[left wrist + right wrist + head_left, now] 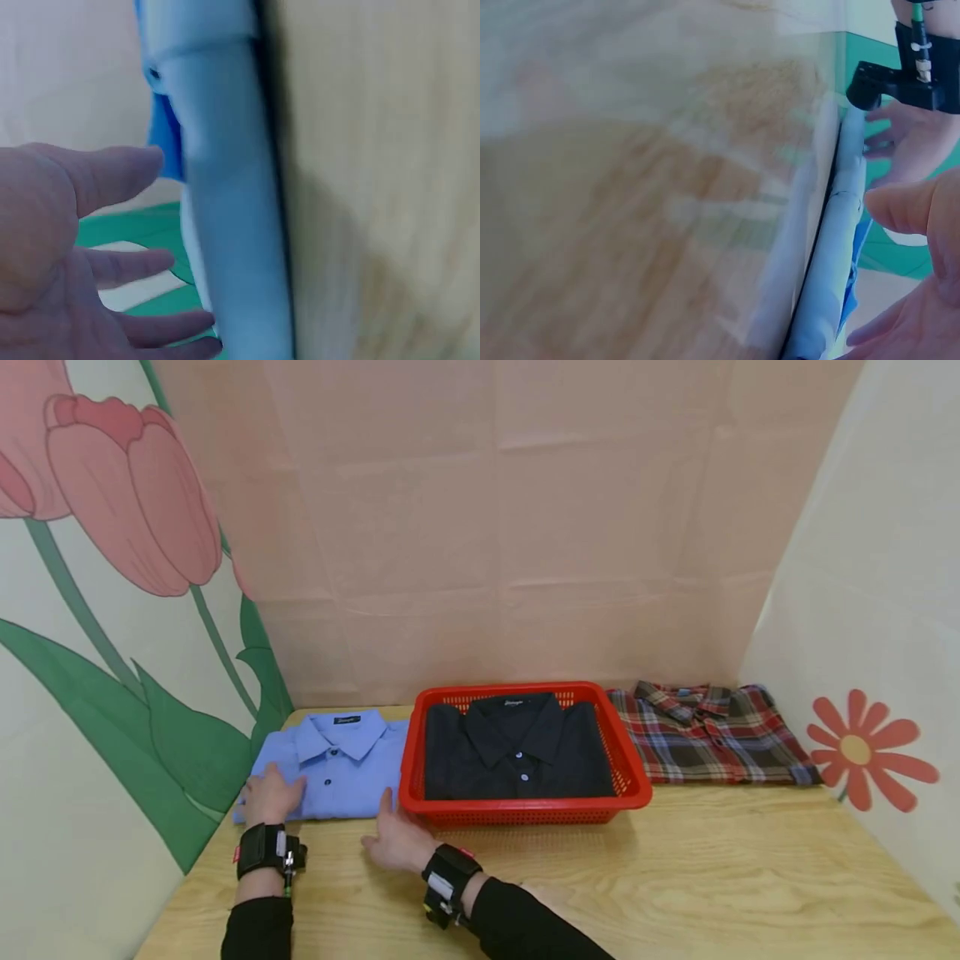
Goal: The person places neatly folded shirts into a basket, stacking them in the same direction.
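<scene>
A folded light blue shirt (348, 777) lies on the table at the left, its collar toward the back wall. Over its left part is my left hand (270, 795), fingers spread; in the left wrist view the same hand (82, 262) has straight fingers beside the shirt's folded edge (225, 172). My right hand (401, 839) is at the shirt's front right corner, near the basket, with fingers extended and nothing held. The right wrist view shows its thumb close to the shirt (832, 247); whether it touches cannot be told.
A red plastic basket (525, 806) stands right of the blue shirt and holds a folded black shirt (517, 760). Farther right lies a folded plaid shirt (712, 735). A pink-beige backdrop (495, 527) rises behind the wooden table (712, 860), with patterned panels at both sides.
</scene>
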The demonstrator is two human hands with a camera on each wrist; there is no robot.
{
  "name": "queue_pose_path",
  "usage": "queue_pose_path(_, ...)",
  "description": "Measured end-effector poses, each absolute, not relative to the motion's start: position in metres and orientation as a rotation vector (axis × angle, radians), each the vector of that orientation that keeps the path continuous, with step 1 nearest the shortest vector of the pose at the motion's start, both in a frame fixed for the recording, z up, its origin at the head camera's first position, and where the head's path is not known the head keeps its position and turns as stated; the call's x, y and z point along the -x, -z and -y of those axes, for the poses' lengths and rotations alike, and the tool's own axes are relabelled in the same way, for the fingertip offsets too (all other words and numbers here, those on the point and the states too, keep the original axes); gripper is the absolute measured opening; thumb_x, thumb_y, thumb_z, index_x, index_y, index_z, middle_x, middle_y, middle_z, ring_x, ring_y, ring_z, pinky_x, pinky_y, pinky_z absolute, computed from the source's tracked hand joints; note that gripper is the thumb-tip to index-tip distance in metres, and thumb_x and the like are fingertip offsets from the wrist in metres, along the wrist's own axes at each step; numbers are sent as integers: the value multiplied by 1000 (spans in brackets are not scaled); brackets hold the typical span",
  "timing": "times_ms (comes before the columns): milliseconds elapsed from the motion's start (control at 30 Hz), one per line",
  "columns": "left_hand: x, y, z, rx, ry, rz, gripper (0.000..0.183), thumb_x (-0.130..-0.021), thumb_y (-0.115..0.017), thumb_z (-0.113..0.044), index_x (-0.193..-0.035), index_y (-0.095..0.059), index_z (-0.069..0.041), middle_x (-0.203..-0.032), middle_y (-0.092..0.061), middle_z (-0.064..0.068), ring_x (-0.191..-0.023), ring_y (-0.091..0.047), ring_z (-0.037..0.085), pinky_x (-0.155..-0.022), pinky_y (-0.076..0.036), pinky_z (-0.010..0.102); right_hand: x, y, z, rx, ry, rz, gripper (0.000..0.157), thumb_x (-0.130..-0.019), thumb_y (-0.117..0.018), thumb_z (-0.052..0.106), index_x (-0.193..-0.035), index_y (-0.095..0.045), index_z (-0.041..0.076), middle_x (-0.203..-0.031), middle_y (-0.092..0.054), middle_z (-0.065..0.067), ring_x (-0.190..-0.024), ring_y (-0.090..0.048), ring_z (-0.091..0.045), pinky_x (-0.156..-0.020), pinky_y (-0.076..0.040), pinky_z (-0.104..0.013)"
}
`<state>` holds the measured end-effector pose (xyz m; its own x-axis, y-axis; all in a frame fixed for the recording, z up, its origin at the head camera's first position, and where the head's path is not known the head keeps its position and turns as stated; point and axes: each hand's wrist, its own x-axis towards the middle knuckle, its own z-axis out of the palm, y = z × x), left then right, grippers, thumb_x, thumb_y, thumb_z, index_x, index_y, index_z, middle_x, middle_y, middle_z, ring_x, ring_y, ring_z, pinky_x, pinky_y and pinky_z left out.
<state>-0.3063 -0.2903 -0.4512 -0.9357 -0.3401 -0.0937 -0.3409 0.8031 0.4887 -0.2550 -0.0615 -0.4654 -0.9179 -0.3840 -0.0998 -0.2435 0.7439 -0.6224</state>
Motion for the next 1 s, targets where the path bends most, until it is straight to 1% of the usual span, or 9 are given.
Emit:
queue_pose_path(100,304,454,294,640,-831,-2955,73,-97,-48,-35,-147,-20,11,-140,-15,52,-133,-13,67,-104,-17,76,256,465,60,458,967,-2693,85,-95,-62,34,-155,-13,-1,-161,-22,-17,-144,-30,-22,-117,-29,-39)
queue_pose_path(200,301,457,300,659,-768,-2945,72,-98,-45,-37,-145,-23,12,-140,-22,50,-130,-22,66,-103,-23,74,257,466,59,455,980,-2665,85,-95,-61,34,-155,-12,-2,-162,-17,-17,-148,-22,-22,-119,-24,-40)
queue_pose_path(333,301,461,312,598,-672,-2951,70,-98,-43,-41,-141,-31,14,-138,-36,45,-123,-35,65,-97,-32,73,258,467,58,492,977,-2633,86,-95,-61,34,-155,-12,-4,-162,-15,-19,-149,-19,-21,-120,-24,-39)
queue_pose_path(500,302,459,318,548,-670,-2962,68,-98,-44,-39,-138,-35,15,-136,-38,44,-123,-37,65,-96,-34,72,262,467,55,538,1070,-2588,80,-97,-59,29,-154,-14,-6,-162,-15,-20,-148,-21,-22,-119,-24,-40)
queue_pose_path(600,299,454,318,556,-700,-2961,68,-99,-42,-38,-139,-32,16,-137,-37,45,-123,-39,62,-98,-37,67,265,470,54,587,1146,-2614,70,-98,-57,20,-151,-23,-8,-160,-24,-20,-146,-26,-24,-119,-26,-42)
queue_pose_path(767,293,450,319,632,-757,-2921,68,-100,-40,-34,-141,-24,17,-135,-37,46,-122,-42,60,-98,-40,63,264,473,54,535,1182,-2681,50,-101,-52,21,-143,-40,-4,-146,-48,-16,-129,-50,-25,-107,-42,-43)
queue_pose_path(867,291,449,318,684,-791,-2892,66,-99,-39,-29,-141,-20,18,-133,-38,48,-120,-43,60,-96,-41,63,263,472,56,492,1158,-2724,44,-101,-53,20,-139,-44,-1,-135,-55,-16,-114,-57,-24,-96,-49,-41)
queue_pose_path(967,291,449,318,709,-821,-2881,64,-98,-38,-23,-140,-16,18,-131,-38,49,-119,-44,61,-95,-41,63,263,471,58,504,1123,-2744,44,-99,-56,14,-138,-42,-3,-130,-57,-16,-103,-58,-22,-88,-52,-36)
queue_pose_path(1000,291,449,318,716,-829,-2879,63,-97,-38,-21,-140,-14,18,-130,-38,49,-118,-44,61,-95,-40,63,263,470,59,516,1107,-2753,46,-98,-56,12,-139,-42,-4,-131,-57,-16,-103,-58,-21,-89,-52,-35)
